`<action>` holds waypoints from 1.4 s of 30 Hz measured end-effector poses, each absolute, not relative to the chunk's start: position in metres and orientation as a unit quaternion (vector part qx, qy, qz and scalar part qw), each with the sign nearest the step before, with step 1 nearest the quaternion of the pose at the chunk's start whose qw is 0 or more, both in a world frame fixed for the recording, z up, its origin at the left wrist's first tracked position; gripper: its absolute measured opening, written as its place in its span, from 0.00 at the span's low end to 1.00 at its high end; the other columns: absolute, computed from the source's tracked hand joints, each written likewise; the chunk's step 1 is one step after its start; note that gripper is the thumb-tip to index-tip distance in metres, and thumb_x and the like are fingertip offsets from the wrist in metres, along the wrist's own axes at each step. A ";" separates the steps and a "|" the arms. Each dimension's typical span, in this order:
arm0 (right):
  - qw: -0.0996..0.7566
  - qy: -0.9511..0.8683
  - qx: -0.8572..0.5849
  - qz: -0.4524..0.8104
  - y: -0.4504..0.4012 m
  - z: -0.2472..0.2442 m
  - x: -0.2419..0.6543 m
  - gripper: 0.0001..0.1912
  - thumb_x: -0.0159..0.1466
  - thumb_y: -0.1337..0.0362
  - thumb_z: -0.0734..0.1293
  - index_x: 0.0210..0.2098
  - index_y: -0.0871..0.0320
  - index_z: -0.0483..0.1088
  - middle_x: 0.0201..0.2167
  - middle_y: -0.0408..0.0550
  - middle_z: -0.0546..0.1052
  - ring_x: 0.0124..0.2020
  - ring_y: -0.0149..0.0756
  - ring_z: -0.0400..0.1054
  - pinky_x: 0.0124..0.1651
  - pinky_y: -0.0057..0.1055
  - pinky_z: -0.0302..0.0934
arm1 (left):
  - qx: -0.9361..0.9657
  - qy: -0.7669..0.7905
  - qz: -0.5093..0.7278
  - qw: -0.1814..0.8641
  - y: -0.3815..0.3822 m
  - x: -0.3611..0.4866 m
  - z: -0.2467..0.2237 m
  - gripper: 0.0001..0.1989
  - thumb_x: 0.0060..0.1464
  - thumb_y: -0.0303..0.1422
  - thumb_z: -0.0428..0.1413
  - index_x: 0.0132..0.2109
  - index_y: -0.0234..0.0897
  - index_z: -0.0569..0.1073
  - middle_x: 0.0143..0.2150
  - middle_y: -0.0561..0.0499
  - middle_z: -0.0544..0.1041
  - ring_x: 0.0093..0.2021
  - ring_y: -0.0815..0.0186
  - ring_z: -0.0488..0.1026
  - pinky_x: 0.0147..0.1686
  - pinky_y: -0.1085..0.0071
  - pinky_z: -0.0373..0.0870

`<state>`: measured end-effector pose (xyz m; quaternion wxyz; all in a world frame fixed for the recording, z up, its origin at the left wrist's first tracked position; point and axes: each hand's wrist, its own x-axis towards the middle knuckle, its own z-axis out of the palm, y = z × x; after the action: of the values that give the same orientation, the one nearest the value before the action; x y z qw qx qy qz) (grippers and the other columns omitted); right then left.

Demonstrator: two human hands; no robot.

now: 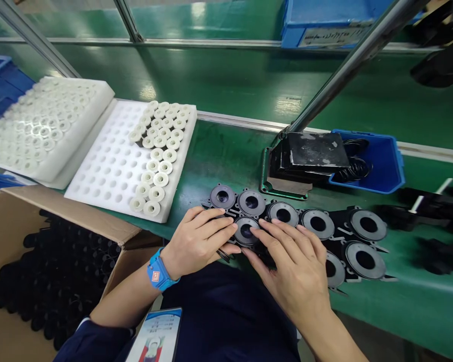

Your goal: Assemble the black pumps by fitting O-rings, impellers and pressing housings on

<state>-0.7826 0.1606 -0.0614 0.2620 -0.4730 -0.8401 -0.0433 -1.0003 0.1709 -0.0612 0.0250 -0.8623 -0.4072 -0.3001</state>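
Black round housings with grey ring-shaped tops [367, 224] stand in two rows on the green bench in front of me. My left hand [200, 234] is closed, with several thin black rings [224, 256] showing beneath its fingers; its fingertips touch the rim of a front-row housing [246, 231]. From the other side, my right hand [292, 256] presses its index fingertip on that same rim, thumb against the near side. Its other fingers lie over neighbouring housings. Whether a ring sits under the fingertips is hidden.
A white foam tray [98, 166] holds white ring-topped pieces; another filled tray [45, 125] is farther left. A cardboard box [136, 251] contains black parts. Behind the housings are a black block [317, 149] and a blue bin [388, 166] with black rings. A metal post [335, 75] slants upward.
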 end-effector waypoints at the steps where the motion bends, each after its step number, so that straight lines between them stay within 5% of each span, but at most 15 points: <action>1: 0.261 -0.842 -0.471 -0.043 0.160 -0.061 -0.783 0.15 0.65 0.60 0.71 0.50 0.57 0.73 0.50 0.45 0.77 0.54 0.37 0.70 0.65 0.39 0.53 | -0.862 -0.407 -0.300 0.024 0.171 -1.000 -0.061 0.14 0.63 0.41 0.60 0.48 0.35 0.77 0.46 0.49 0.84 0.50 0.60 0.78 0.50 0.63 0.66; 11: 0.223 -0.832 -0.502 -0.077 0.155 -0.060 -0.788 0.21 0.67 0.57 0.69 0.56 0.61 0.71 0.53 0.48 0.76 0.57 0.40 0.68 0.68 0.41 0.49 | -0.862 -0.415 -0.290 0.021 0.171 -0.995 -0.061 0.18 0.62 0.43 0.60 0.51 0.33 0.77 0.49 0.47 0.83 0.53 0.58 0.78 0.51 0.62 0.66; 23: 0.310 -0.819 -0.434 -0.211 0.145 -0.073 -0.787 0.19 0.58 0.65 0.77 0.48 0.58 0.76 0.44 0.40 0.79 0.41 0.28 0.73 0.63 0.33 0.50 | -0.841 -0.378 -0.383 0.059 0.157 -0.990 -0.082 0.05 0.61 0.27 0.61 0.45 0.35 0.79 0.43 0.51 0.85 0.48 0.64 0.81 0.44 0.68 0.68; 30: 0.333 -0.846 -0.380 -0.173 0.137 -0.084 -0.784 0.12 0.70 0.70 0.63 0.45 0.52 0.78 0.50 0.36 0.77 0.46 0.25 0.73 0.64 0.31 0.47 | -0.855 -0.321 -0.405 0.052 0.161 -0.989 -0.082 0.08 0.65 0.23 0.54 0.41 0.32 0.78 0.39 0.49 0.85 0.45 0.67 0.82 0.42 0.70 0.70; 36: 0.324 -0.832 -0.413 -0.181 0.133 -0.078 -0.780 0.15 0.59 0.68 0.75 0.46 0.53 0.77 0.44 0.34 0.79 0.46 0.28 0.72 0.68 0.31 0.44 | -0.854 -0.323 -0.406 0.041 0.162 -0.990 -0.083 0.08 0.65 0.23 0.54 0.42 0.32 0.78 0.40 0.49 0.85 0.45 0.67 0.82 0.44 0.71 0.74; 42: 0.318 -0.797 -0.490 -0.150 0.133 -0.069 -0.782 0.12 0.59 0.62 0.76 0.42 0.53 0.76 0.38 0.35 0.80 0.46 0.36 0.69 0.65 0.36 0.45 | -0.856 -0.325 -0.402 0.031 0.162 -0.991 -0.082 0.06 0.64 0.23 0.56 0.42 0.32 0.78 0.40 0.49 0.85 0.44 0.67 0.82 0.45 0.70 0.74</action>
<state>-0.7820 0.1332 -0.0695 0.3178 -0.4904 -0.7974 -0.1503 -0.9908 0.1620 -0.0822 0.0311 -0.8556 -0.3248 -0.4018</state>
